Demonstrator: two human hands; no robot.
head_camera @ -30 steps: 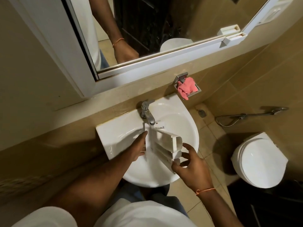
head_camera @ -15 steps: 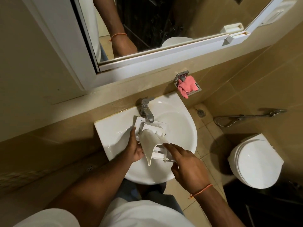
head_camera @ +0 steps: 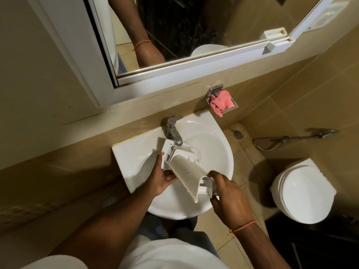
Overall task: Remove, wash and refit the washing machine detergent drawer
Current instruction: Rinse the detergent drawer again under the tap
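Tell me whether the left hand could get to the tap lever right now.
Probably yes, once it lets go. The left hand holds the detergent drawer just below the tap, and nothing stands between them, but freeing it leaves the right hand supporting the drawer alone.

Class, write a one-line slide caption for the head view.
Both hands, left and right, hold the drawer over the sink, under the tap.

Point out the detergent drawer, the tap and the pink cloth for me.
detergent drawer (head_camera: 187, 174): head view, on its pale underside, over the basin.
tap (head_camera: 174, 133): head view, on the chrome spout.
pink cloth (head_camera: 221, 102): head view, on the crumpled middle, in the wall holder.
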